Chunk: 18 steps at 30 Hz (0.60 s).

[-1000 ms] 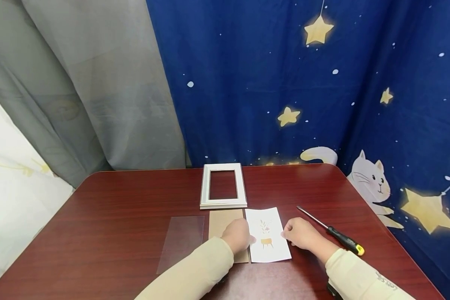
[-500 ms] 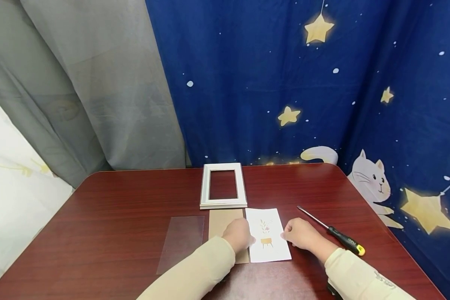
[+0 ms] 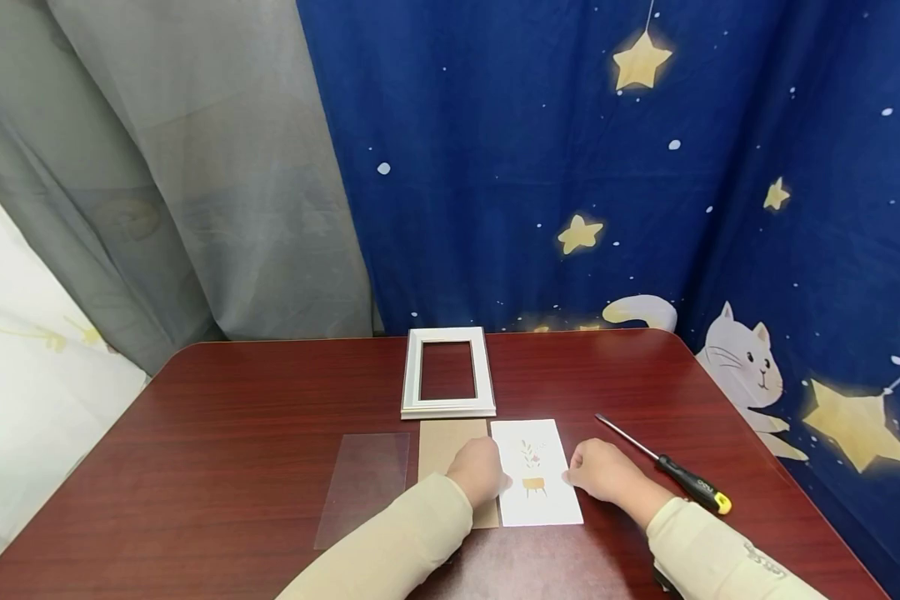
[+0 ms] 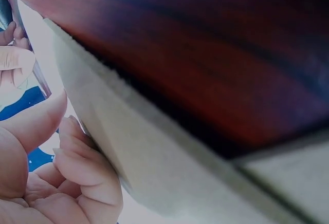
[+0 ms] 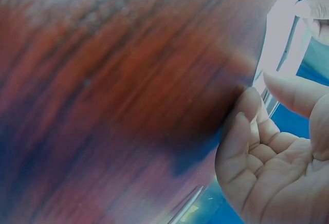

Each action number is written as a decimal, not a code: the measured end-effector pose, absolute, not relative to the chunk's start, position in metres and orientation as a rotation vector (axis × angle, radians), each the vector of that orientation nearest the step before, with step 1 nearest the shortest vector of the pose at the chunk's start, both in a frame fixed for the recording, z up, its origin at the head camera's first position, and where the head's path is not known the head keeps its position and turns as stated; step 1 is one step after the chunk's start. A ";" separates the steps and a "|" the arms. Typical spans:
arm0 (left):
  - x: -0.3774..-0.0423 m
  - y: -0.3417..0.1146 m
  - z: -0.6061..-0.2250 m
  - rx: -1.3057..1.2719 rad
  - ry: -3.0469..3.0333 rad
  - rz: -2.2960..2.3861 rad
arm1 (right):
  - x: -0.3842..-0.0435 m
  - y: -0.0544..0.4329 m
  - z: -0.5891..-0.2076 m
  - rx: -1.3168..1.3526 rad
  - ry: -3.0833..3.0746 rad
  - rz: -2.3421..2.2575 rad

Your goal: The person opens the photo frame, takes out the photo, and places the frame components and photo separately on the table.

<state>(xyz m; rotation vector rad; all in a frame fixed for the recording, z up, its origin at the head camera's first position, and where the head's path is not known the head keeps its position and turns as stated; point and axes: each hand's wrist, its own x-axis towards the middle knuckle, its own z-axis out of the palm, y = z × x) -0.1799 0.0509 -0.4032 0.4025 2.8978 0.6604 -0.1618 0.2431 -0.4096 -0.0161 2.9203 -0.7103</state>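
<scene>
A white card point(image 3: 534, 507) printed with a plant in an orange pot lies on the table between both hands. My left hand point(image 3: 478, 471) pinches its left edge, thumb on the card, other fingers curled. At the opposite edge, my right hand point(image 3: 603, 473) pinches the card between thumb and forefinger, as the right wrist view shows. Beside the card on the left is a brown backing board point(image 3: 450, 442), partly hidden under my left hand and sleeve. In the left wrist view the board's edge point(image 4: 133, 116) runs close past the curled fingers.
A white picture frame point(image 3: 447, 409) lies behind the board. To the left is a clear plastic sheet point(image 3: 363, 483), its lower corner near my left sleeve. A screwdriver point(image 3: 690, 482) with a black and yellow handle lies right of my right hand. Curtains point(image 3: 495, 167) hang behind the table.
The card has turned very slightly and lies squarer, its lower right corner a little nearer me. Both hands stay at its edges; the other things have not moved.
</scene>
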 end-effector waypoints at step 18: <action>-0.177 0.049 -0.405 0.411 2.919 0.715 | -0.160 0.242 -0.408 -0.027 2.944 -0.644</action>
